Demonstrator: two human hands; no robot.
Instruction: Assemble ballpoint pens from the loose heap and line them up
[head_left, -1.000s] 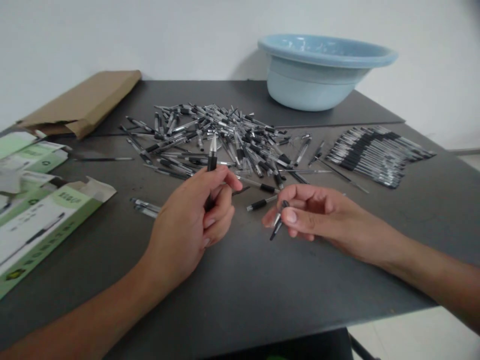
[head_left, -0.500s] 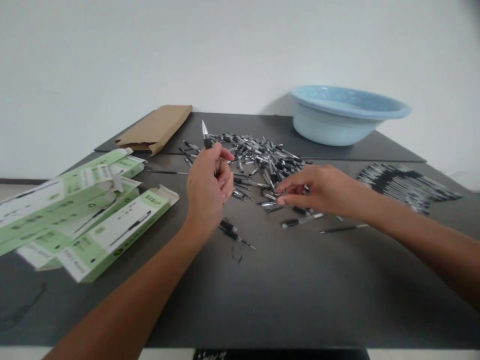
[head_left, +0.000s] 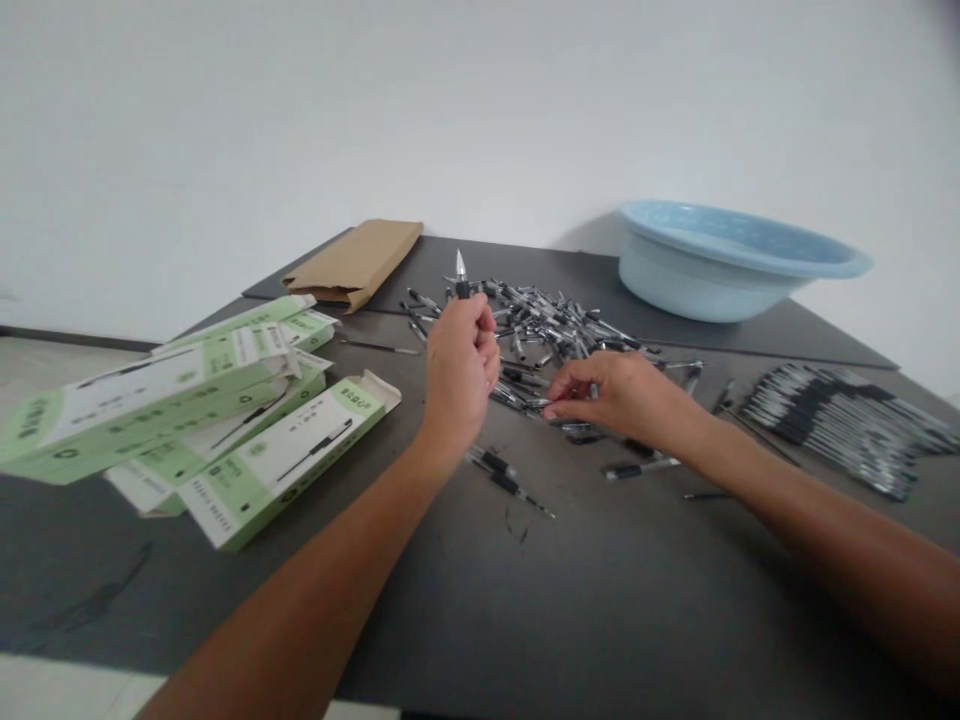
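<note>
My left hand [head_left: 461,365] is closed around a pen [head_left: 460,270] held upright, its silver cone tip pointing up and its black grip just above my fingers. The pen's lower part is hidden in the fist. My right hand [head_left: 611,390] is at the near edge of a loose pile of pens and pen parts [head_left: 559,315], thumb and forefinger pinched together. Something small and shiny shows at those fingertips, but I cannot make out what it is. Between my arms, pen parts with black grips [head_left: 504,482] lie on the grey table [head_left: 570,600].
Green-and-white pen boxes [head_left: 289,455] lie stacked at the left. A brown cardboard packet [head_left: 360,260] lies at the back, and a light blue basin [head_left: 697,275] stands at the back right. Pens in a neat row [head_left: 832,415] lie at the right, with a thin refill [head_left: 379,347] left of the pile.
The view has swung left, so everything sits farther right in it. My left fingers have curled tighter around the pen. My right thumb and forefinger have come together at the pile's edge.
</note>
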